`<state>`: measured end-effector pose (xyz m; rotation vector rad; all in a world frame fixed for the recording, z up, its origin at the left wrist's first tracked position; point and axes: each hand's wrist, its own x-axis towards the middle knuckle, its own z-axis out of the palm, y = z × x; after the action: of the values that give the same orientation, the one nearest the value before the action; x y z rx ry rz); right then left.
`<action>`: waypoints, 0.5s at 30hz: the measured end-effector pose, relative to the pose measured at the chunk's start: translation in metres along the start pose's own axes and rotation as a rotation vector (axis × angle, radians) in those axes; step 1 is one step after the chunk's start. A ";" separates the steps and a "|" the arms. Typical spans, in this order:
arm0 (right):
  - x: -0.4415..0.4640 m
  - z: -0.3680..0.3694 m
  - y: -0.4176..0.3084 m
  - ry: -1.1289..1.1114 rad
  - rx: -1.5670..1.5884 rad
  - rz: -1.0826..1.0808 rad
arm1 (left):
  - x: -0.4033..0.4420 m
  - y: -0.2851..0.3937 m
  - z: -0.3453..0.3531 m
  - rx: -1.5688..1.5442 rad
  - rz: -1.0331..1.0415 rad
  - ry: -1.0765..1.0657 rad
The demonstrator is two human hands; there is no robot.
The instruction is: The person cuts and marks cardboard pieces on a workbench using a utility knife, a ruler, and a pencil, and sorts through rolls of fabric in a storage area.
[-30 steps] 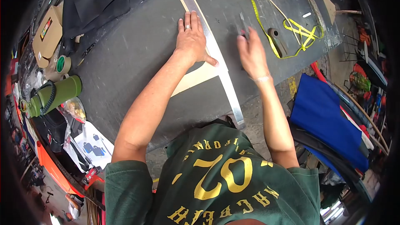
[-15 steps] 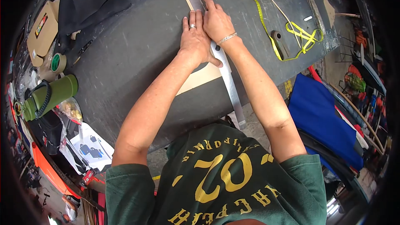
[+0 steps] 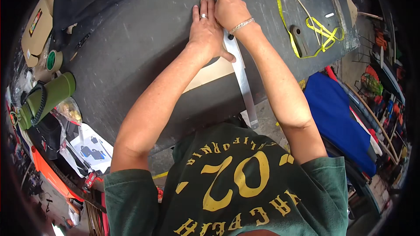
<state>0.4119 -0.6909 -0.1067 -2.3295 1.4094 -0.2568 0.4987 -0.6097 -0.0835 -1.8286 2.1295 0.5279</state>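
Note:
A long metal ruler point(image 3: 243, 85) lies across light brown cardboard point(image 3: 205, 78) on the dark table. My left hand point(image 3: 207, 32) presses on the ruler and cardboard, its fingers stretched forward and thumb out over the ruler. Beside it, my right hand point(image 3: 231, 9) is closed at the ruler's far part, index finger extended. A slim dark tool is in its grip, mostly hidden by the fingers, so its exact kind does not show. A small black end point(image 3: 231, 37) shows below the right wrist, over the ruler.
To the right lie a yellow tape measure point(image 3: 280, 11), a thin stick point(image 3: 302, 6) and a dark grey tool body point(image 3: 299, 41). At left are a green bottle point(image 3: 54, 96), a tape roll point(image 3: 54, 60) and printed paper point(image 3: 91, 148). Blue material point(image 3: 334, 118) is beyond the table's right edge.
The whole view has shifted, so the table's things appear higher. Against the ruler, my right hand has slid slightly farther from me. My left hand stays pressed in place.

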 end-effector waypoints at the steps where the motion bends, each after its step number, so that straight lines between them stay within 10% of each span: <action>1: 0.000 -0.001 0.000 -0.009 -0.002 0.011 | 0.001 0.000 0.003 0.008 0.008 0.036; 15: -0.055 -0.003 0.003 -0.020 0.066 0.037 | 0.008 -0.001 0.026 -0.023 0.016 0.215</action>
<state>0.3824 -0.6447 -0.1025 -2.2450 1.4114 -0.2641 0.4984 -0.6053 -0.1102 -1.9618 2.2847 0.3743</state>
